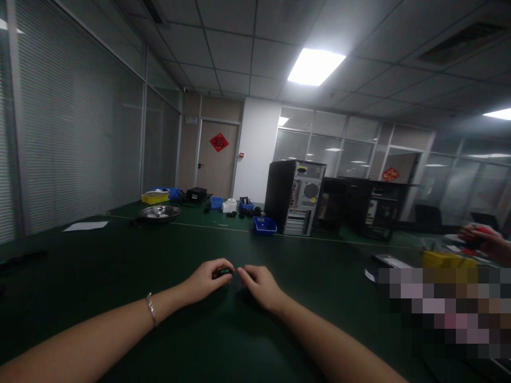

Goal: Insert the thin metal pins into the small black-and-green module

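Note:
Near the middle of the green table (187, 330), my left hand (209, 279) has its fingers and thumb closed round a small dark object (224, 272), which shows between them. My right hand (259, 284) is just to the right, its thumb and fingers pressed together and pointing at the left hand's fingertips. A narrow gap lies between the two hands. Whatever the right hand may hold is hidden or too small to make out. A bracelet (151, 309) is on my left wrist.
Beyond the hands stand a blue tray (264, 226), a computer case (295, 197) and a metal bowl (159, 213). White paper (85, 226) lies at the left. At the right, another person's hand (485, 239) holds something red near a yellow bin (449, 260).

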`<state>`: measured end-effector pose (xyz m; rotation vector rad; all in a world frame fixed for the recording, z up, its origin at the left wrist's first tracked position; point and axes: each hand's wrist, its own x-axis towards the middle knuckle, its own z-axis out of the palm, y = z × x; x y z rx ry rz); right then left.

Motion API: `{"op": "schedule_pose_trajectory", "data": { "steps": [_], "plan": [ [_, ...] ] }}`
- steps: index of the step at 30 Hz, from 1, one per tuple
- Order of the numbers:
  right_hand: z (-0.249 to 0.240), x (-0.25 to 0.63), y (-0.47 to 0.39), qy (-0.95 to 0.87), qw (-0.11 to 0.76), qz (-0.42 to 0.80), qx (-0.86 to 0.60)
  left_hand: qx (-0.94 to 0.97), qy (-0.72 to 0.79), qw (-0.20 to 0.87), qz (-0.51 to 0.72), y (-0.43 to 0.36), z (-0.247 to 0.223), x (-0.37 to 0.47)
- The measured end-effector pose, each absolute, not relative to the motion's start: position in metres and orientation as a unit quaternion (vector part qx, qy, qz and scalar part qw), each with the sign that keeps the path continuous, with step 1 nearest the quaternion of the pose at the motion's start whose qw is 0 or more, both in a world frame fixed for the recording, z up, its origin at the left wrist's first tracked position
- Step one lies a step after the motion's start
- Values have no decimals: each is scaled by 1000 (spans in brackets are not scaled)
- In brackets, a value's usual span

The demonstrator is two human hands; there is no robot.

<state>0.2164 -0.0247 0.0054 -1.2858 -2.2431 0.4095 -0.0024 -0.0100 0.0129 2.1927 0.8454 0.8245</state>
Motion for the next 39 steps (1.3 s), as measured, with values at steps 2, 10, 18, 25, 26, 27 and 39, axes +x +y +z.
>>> {"op": "schedule_pose_trajectory", "data": {
  "steps": [2, 10, 18, 25, 26, 27, 39],
  "plan": [
    [5, 216, -24, -829, 254, 143, -477, 838, 320, 315, 309, -10, 14, -3],
    [3, 217, -22, -830, 232, 122, -492, 851, 324, 285, 299, -7, 13, -4],
    [4, 218, -23, -826, 229, 77, -509, 854, 320, 277, 302, -7, 13, -5],
    [13, 214, -31, -842, 218, 43, -492, 853, 312, 279, 312, -9, 15, -6],
    [13, 214, -31, -842, 217, 41, -491, 853, 311, 279, 312, -9, 14, -6],
    [14, 214, -31, -843, 217, 38, -491, 853, 311, 279, 312, -9, 14, -6],
    [11, 213, -30, -844, 223, 27, -487, 839, 314, 340, 285, -6, 12, -4]
  ]
}}
